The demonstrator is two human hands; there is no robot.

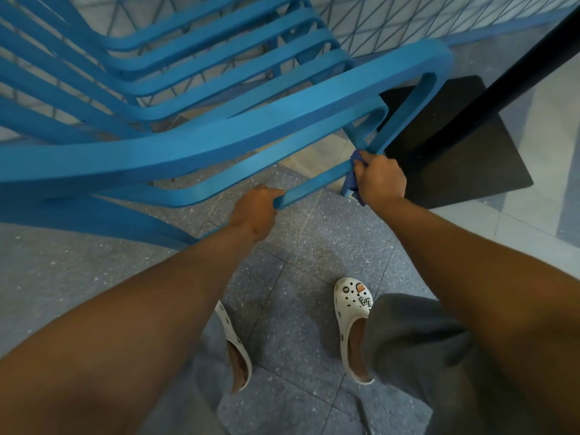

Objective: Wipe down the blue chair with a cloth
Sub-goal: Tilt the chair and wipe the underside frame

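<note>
Fingers of our left hand (254, 211) hide behind the blue chair (188, 142) frame's low bar, curled round it. Our right hand (379, 180) grips a mostly hidden blue cloth (353, 178) against the chair's front leg, tilted over speckled floor tiles (298, 246).

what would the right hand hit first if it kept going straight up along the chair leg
Probably the bend where the blue chair leg meets the armrest loop, just above the right hand and its cloth. Depth is unclear.

White clogs (353, 324), black base (464, 146), speckled floor (298, 252)
</note>
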